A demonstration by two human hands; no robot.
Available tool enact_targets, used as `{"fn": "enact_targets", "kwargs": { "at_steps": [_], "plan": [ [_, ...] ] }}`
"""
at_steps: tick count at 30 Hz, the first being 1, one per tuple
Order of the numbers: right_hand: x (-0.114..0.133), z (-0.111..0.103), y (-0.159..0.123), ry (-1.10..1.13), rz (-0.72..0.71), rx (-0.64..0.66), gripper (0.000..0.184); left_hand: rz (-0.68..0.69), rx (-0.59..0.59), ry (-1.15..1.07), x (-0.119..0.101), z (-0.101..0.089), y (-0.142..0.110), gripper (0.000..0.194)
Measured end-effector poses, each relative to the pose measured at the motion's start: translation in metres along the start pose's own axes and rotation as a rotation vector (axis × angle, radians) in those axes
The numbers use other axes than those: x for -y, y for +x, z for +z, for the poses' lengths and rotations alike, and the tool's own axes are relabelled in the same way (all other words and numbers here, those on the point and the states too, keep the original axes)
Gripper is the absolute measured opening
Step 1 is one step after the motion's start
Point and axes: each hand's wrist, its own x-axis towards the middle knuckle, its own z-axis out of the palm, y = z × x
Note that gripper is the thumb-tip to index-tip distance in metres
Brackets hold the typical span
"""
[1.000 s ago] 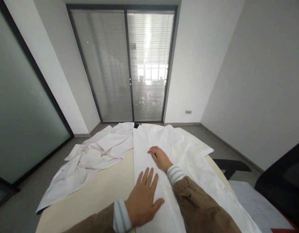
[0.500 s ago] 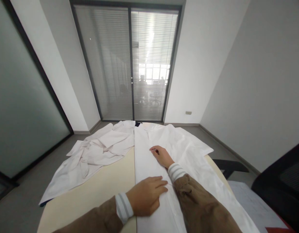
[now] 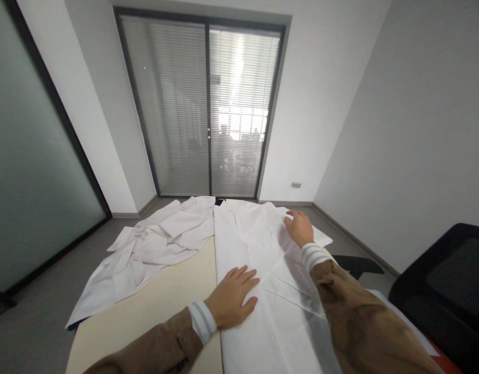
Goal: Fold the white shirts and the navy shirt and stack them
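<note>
A long white garment (image 3: 270,322), perhaps a coat or a shirt, lies spread along the right half of the table, its left edge running straight away from me. My left hand (image 3: 231,296) rests flat on its near left part, fingers spread and pointing forward. Farther off, by the sleeve at the right, my right hand (image 3: 300,228) touches the cloth with fingers loosely bent and apart. Creases run across the fabric between my hands. Another white garment (image 3: 157,244) lies rumpled on the left of the table.
The pale table (image 3: 157,296) has a curved edge. At the right stands a black mesh chair (image 3: 445,275) with an armrest; papers lie beside it. A glass door with blinds (image 3: 208,114) is beyond the table, and a frosted glass panel (image 3: 40,140) stands left.
My right hand has moved right and farther away, from the garment's middle to its sleeve side. My left hand has shifted slightly forward and left, its fingers spreading. Creases have formed in the cloth.
</note>
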Motion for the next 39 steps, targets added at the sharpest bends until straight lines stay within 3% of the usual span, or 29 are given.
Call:
{"fn": "enact_targets", "kwargs": {
  "at_steps": [3, 5, 9, 17, 21, 27, 35, 39],
  "plan": [
    [-0.026, -0.011, 0.010, -0.129, 0.213, 0.147, 0.044, 0.002, -0.005, 0.003, 0.001, 0.000, -0.001, 0.052],
    [-0.035, -0.010, 0.010, -0.122, 0.233, 0.226, 0.042, 0.002, -0.006, 0.002, 0.001, 0.000, -0.002, 0.052],
    [-0.033, -0.007, 0.008, -0.101, 0.201, 0.239, 0.034, -0.010, -0.027, 0.004, 0.001, 0.001, -0.003, 0.049],
    [0.018, -0.016, 0.005, -0.128, 0.071, 0.209, 0.026, -0.017, -0.040, 0.017, 0.002, 0.002, -0.002, 0.049],
    [0.053, -0.017, -0.012, -0.204, -0.111, 0.273, 0.026, -0.017, -0.034, 0.017, 0.001, 0.002, -0.002, 0.049],
    [0.090, -0.004, -0.037, -0.182, -0.266, 0.351, 0.033, -0.018, -0.030, 0.016, 0.003, 0.003, -0.002, 0.051],
    [0.103, 0.030, -0.061, -0.165, -0.293, 0.466, 0.033, -0.029, -0.001, 0.015, 0.002, 0.002, -0.001, 0.053],
    [0.100, 0.035, -0.062, -0.155, -0.280, 0.540, 0.041, -0.019, -0.008, 0.021, 0.002, 0.002, 0.000, 0.054]
  ]
}}
